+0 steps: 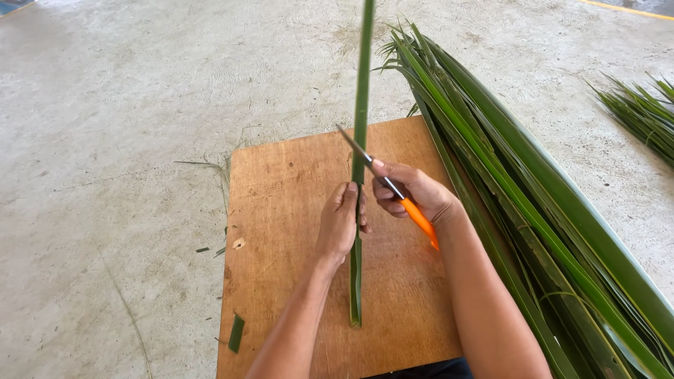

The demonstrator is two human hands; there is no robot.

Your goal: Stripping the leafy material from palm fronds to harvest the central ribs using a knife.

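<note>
Between the two hands stands one long green leaf strip (361, 105), its lower end resting on the wooden board (281, 182) and its top running out of view. The left hand (340, 223) is clenched around the strip partway up. Just to the right of it, the right hand (414, 193) grasps one knife (390, 186) with an orange handle, the blade slanting up and left to touch the strip above the left hand. Right of the right hand lies one large bundle of long leaves (533, 210) on the concrete floor (105, 140); a second, smaller bundle (642, 112) lies farther right. One cut leaf scrap (236, 333) lies at the board's left edge, below the left hand
</note>
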